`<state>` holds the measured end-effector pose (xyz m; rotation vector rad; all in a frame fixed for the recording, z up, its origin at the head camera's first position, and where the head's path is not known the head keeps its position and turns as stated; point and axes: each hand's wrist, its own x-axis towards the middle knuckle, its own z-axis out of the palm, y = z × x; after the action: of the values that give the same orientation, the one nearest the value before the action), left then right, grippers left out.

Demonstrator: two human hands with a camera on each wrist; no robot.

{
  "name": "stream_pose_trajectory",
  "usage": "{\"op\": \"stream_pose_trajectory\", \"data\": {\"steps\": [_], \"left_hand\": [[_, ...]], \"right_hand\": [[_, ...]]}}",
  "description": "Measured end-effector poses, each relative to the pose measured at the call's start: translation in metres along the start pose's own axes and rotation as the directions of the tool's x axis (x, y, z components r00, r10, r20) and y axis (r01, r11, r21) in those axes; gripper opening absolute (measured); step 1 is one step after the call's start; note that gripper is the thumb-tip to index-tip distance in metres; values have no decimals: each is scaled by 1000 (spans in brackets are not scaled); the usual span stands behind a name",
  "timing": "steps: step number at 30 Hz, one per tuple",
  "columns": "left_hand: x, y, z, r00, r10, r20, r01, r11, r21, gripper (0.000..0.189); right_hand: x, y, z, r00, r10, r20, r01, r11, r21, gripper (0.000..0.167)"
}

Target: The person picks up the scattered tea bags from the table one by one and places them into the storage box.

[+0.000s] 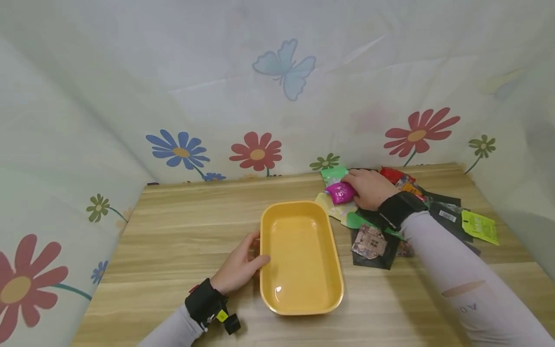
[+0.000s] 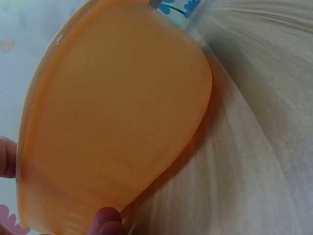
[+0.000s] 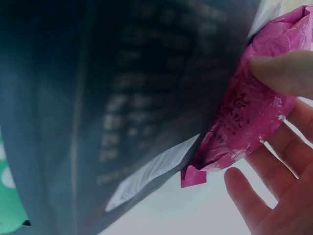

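My left hand (image 1: 237,266) grips a yellow plastic tray (image 1: 303,260) by its left rim, thumb over the edge and fingers against the outer wall. In the left wrist view the tray's side (image 2: 117,107) fills much of the frame, with fingertips at its lower edge. My right hand (image 1: 372,189) pinches a shiny magenta packet (image 1: 340,193) between thumb and fingers, above the packet pile. In the right wrist view a dark pouch with a barcode (image 3: 122,98) hides part of the magenta packet (image 3: 244,117). Under it in the head view lie a green packet (image 1: 333,174) and a pale yellow packet (image 1: 334,208).
Right of the tray, several packets overlap on the wooden table (image 1: 186,221): a black packet with a brown label (image 1: 370,242), a lime packet (image 1: 480,227) and a red packet (image 1: 395,174). A flower-printed curtain (image 1: 208,96) stands behind the table.
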<state>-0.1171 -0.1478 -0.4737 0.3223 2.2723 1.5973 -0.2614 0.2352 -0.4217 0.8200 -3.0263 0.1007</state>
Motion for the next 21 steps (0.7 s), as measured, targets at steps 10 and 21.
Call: {"op": "stream_pose_trajectory", "data": {"steps": [10,21], "left_hand": [[0,0,0,1000,-23,-2,23,1000,-14,64],[1,-1,1,999,-34,-19,34,999,-1,61]], "right_hand": [[-6,-23,-27,983,-19,-183,38,994,100,54],[-3,-103,-52,924,-248,-292,309,933,186,50]]}}
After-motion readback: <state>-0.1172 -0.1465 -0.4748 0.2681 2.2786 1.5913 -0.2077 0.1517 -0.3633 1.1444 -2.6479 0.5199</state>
